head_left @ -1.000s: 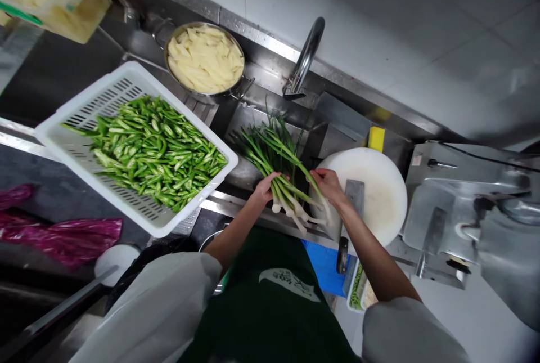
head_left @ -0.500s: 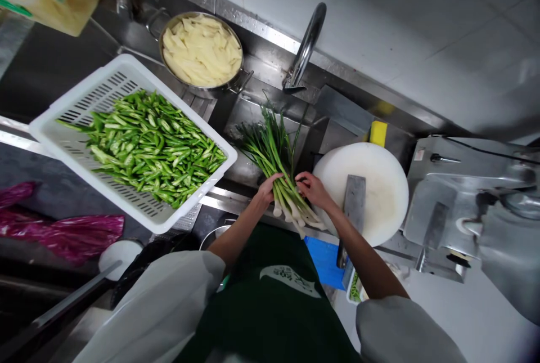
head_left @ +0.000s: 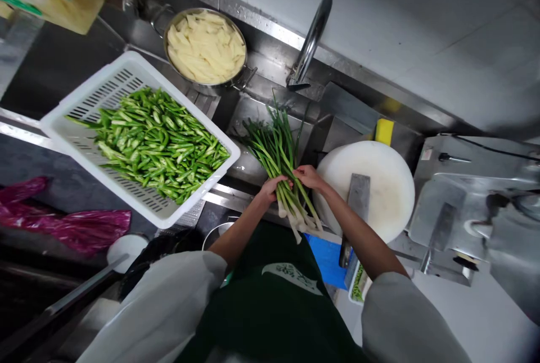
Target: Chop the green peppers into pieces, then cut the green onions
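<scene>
A bunch of green onions [head_left: 276,149] lies across the front rim of the sink [head_left: 244,169], green tops over the basin and white root ends toward my apron. My left hand [head_left: 272,187] is wrapped round the stalks from the left side. On the other side, my right hand [head_left: 307,176] pinches green onion stalks at the bunch's right edge; its fingertips are partly hidden among them. Just right of that hand is a round white cutting board [head_left: 388,183] with a cleaver [head_left: 358,200] lying on it.
A white basket [head_left: 145,208] of sliced green peppers [head_left: 160,143] rests across the sink at left. Behind it stands a pot [head_left: 214,88] of pale sliced pieces. The faucet [head_left: 310,42] arches over the basin. A metal slicer [head_left: 439,205] stands at the right.
My right hand has moved slightly left and closed onto stalks of the bunch. The left hand has shifted a little right, and the whole view has moved slightly.
</scene>
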### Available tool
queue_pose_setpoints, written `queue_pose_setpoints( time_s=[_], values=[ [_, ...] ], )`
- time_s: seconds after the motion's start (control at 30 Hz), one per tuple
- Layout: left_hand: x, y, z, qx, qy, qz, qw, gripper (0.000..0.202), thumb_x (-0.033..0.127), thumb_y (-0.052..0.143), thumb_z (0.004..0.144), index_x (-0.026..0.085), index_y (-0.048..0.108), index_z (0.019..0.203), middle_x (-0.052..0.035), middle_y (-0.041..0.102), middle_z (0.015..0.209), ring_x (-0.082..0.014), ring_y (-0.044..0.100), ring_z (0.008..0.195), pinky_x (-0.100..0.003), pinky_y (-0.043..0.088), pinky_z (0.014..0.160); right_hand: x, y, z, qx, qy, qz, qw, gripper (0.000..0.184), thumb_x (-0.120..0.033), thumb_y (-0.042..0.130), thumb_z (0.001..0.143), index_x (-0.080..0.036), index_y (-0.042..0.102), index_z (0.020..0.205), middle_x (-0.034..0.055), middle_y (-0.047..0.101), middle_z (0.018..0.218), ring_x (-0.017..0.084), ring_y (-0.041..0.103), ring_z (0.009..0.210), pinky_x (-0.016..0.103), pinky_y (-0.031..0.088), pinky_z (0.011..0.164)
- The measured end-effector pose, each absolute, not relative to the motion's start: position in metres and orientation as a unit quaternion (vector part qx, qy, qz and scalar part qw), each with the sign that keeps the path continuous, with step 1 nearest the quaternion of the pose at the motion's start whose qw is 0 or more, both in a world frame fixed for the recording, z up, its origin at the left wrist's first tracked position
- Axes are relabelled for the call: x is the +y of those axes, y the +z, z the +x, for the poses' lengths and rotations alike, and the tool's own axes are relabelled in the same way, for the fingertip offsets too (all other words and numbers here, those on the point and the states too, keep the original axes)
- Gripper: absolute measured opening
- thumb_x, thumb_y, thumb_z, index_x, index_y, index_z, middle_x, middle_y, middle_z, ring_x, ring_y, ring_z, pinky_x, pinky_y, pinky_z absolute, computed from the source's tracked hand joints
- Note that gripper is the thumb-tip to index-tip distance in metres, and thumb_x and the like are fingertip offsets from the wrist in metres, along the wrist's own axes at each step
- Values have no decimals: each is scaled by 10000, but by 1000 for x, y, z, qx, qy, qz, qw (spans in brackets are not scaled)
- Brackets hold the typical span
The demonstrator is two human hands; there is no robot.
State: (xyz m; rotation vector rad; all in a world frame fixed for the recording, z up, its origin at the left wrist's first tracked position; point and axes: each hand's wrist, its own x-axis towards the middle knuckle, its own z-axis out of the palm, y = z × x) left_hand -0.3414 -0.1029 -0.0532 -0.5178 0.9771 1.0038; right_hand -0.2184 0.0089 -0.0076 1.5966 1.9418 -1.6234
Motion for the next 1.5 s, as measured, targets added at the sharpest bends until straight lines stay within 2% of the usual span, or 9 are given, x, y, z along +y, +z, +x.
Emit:
queue_pose_setpoints(
  time_s=[0.27,0.47,0.6,0.7,0.83,1.0,1.2,1.3,1.5],
  values=[
    [-110,-74,-343,521,520,-149,661,507,108,875,617,187,617,1046,-3,724,809,-166,703,698,-344,601,759,24,32,-190,463,-690,556,21,331,-331,846,703,-189,548,709,-30,571,593,100,565,541,236,558,529],
    [-119,-90,-338,585,496,-134,627,484,144,869,604,204,609,1008,-11,698,815,-198,691,743,-379,582,752,13,37,-177,424,-683,594,-7,312,-203,802,672,-199,491,706,-40,571,607,53,474,446,145,273,329],
    [-116,-78,-344,673,503,-16,542,438,159,887,595,216,650,960,-30,692,830,-219,679,841,-308,536,737,9,36,-178,428,-650,627,-26,257,-138,727,693,-206,479,702,-29,609,603,52,454,404,163,232,329],
    [-94,-54,-336,687,515,153,490,226,363,802,759,193,660,806,-11,642,714,-172,630,723,-250,463,646,-1,35,-187,489,-592,641,-5,233,-96,652,731,-225,463,688,-78,508,444,76,427,352,184,271,350],
    [-52,-30,-319,683,469,244,504,330,403,730,816,195,557,626,46,505,539,-113,482,526,-242,343,559,-16,40,-201,608,-500,612,80,181,-87,604,762,-217,496,698,-88,474,388,115,508,376,196,346,422],
    [-32,-29,-313,719,374,319,491,331,220,685,782,211,477,525,48,438,479,-132,485,537,-253,326,584,-26,49,-194,704,-381,579,155,80,-197,578,858,-167,625,801,-10,616,551,156,631,526,221,410,546],
    [-38,-32,-298,715,437,235,492,306,264,625,854,223,432,620,68,453,505,-115,506,496,-221,392,548,-27,56,-167,772,-251,531,243,188,-193,545,883,-123,694,973,195,740,1036,277,696,1012,281,444,776],
    [-33,-29,-292,692,500,169,493,328,328,620,891,229,394,675,86,412,519,-95,495,458,-199,412,504,-21,59,-151,759,-301,524,245,160,-221,550,896,-146,687,932,162,745,979,256,694,984,272,443,769],
    [-14,-6,-277,595,599,27,535,426,473,633,923,232,315,774,105,386,616,-65,566,480,-158,444,501,-14,66,-131,632,-537,550,100,114,-303,599,901,-191,579,896,32,683,778,169,649,747,247,471,690]
  ],
)
